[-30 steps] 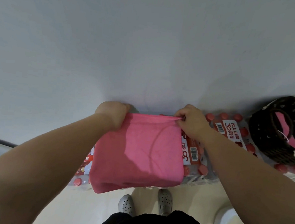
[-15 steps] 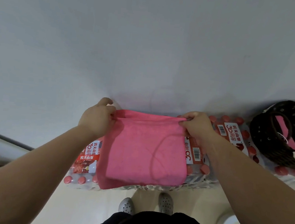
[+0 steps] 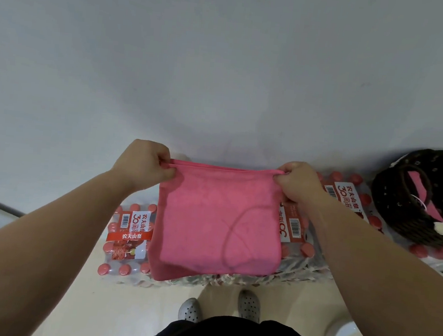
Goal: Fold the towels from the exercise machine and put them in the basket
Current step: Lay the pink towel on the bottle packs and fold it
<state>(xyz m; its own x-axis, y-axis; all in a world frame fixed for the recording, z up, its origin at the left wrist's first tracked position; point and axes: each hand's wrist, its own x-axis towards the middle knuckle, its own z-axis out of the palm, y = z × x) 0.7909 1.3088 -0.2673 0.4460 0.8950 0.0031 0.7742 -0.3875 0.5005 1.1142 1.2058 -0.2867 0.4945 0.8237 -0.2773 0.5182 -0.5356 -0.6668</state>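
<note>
- Where the view tips downward, a plain grey wall (image 3: 224, 61) fills the whole upper half, and the pale floor (image 3: 89, 314) runs below it to the person's feet.
- Shrink-wrapped packs of water bottles (image 3: 128, 240), with red caps and red-and-white labels, lie in a row along the foot of the wall. They run from left of the towel to under the basket, and the towel hides their middle stretch.
- The pink towel (image 3: 218, 221) is folded to a rough square and is held by its top edge over the packs, straight ahead of the person. A lower layer shows along its left and bottom edges. Whether its bottom edge rests on the packs cannot be told.
- The dark woven basket (image 3: 396, 210), with a hoop handle, stands at the far right on top of the packs, well apart from the held towel. Inside it lies a strip of pink cloth (image 3: 424, 193), and a pale scrap shows at its near rim.
- The left hand (image 3: 143, 163) has its fingers curled — thumb and fingers pinch the towel's top left corner.
- The right hand (image 3: 298, 182) is curled the same way and pinches the top right corner. The top edge runs nearly straight between the two hands.
- Two pale perforated shoes (image 3: 189, 309) stand on the floor just before the packs, below the towel.
</note>
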